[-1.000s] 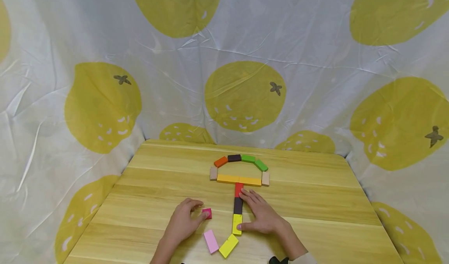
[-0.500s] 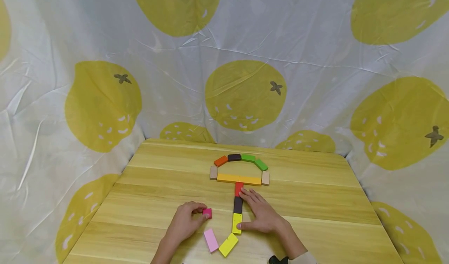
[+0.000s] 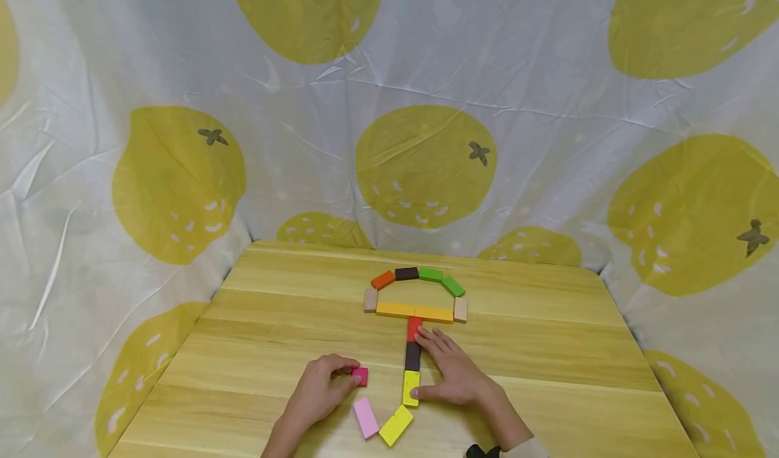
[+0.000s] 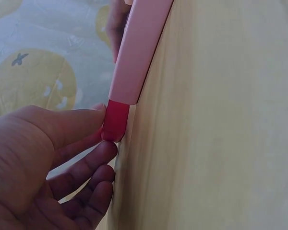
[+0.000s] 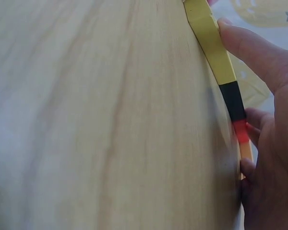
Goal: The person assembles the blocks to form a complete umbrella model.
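Observation:
My left hand [image 3: 319,390] pinches a small magenta block [image 3: 360,377] between thumb and forefinger on the table. In the left wrist view, a pink block [image 4: 139,52] stands beyond the magenta block. From the head, that pink block lies nearer me, touching or almost touching a slanted yellow block [image 3: 397,426]. My right hand [image 3: 459,377] lies beside a straight column of blocks. Its thumb touches the upper yellow block [image 3: 412,379] and its fingertips reach the red block [image 3: 414,328]. Between these two sits a black block [image 3: 412,356].
Two orange blocks [image 3: 395,309] form a bar above the column. An arch of orange-red, black [image 3: 406,273] and green [image 3: 431,275] blocks curves over it, with plain wood blocks [image 3: 460,310] at both ends. A lemon-print curtain [image 3: 426,167] surrounds the wooden table [image 3: 535,336].
My left forefinger has come in against the magenta block, and the block has shifted slightly toward me. The right hand and the other blocks look unchanged.

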Demonstrator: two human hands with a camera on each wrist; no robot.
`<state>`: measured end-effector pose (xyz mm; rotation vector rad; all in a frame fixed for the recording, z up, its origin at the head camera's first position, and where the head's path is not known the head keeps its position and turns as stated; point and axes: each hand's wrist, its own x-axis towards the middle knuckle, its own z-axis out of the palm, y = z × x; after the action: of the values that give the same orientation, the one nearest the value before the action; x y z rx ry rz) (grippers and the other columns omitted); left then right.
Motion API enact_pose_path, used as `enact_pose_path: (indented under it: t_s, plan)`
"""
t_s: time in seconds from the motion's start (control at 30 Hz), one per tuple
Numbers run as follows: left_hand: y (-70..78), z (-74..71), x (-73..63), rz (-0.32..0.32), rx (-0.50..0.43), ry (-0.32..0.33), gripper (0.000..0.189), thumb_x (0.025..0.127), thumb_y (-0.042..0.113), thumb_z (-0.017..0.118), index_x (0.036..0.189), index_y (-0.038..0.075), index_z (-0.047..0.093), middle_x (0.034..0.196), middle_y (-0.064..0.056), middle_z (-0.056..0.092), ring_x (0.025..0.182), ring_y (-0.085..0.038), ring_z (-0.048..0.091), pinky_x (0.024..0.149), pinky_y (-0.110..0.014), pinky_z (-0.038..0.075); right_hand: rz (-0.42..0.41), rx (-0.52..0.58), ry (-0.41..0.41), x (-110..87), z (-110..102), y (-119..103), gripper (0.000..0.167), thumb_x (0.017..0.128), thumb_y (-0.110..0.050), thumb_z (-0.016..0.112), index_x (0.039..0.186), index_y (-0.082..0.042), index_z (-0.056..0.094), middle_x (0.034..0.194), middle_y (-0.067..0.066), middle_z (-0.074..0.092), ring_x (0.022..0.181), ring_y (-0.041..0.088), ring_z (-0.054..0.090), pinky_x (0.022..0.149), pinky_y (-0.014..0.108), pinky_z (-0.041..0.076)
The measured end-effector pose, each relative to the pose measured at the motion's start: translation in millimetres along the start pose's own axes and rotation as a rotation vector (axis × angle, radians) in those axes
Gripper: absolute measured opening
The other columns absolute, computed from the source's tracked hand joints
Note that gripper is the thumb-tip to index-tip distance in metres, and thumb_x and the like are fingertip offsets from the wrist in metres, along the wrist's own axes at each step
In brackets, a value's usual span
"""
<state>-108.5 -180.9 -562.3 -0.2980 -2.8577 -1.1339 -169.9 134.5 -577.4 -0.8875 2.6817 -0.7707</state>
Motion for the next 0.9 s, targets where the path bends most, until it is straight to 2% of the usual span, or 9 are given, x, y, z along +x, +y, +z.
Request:
enact_pose_path:
  t_s: [0.53, 0.9]
  plan:
    - [1.9, -3.9, -5.8, 0.032, -0.014, -0.047, 0.02, 0.088, 0.024, 0.082, 0.107, 0.017, 0.08, 0.099, 0.009, 0.076, 0.097, -0.013, 0.069, 0.088, -0.037, 0.058, 0.003, 0.007, -0.003, 0.0, -0.6, -1.3, 0.106, 0.082, -0.074, 0.069, 0.164, -0.02, 0.029, 0.173, -0.004, 0.02, 0.16, 0.035, 0.014, 0.124, 0.063, 0.026]
    - [-2.6, -3.1, -8.0, 0.091, -0.023, -0.063, 0.019, 0.09, 0.025, 0.081, 0.107, 0.018, 0.08, 0.101, 0.012, 0.076, 0.098, -0.012, 0.07, 0.089, -0.037, 0.058, 0.009, 0.004, -0.001, 0.4, 0.2, -0.2, 0.107, 0.081, -0.076, 0.068, 0.164, -0.021, 0.029, 0.173, -0.004, 0.02, 0.16, 0.035, 0.014, 0.123, 0.063, 0.026]
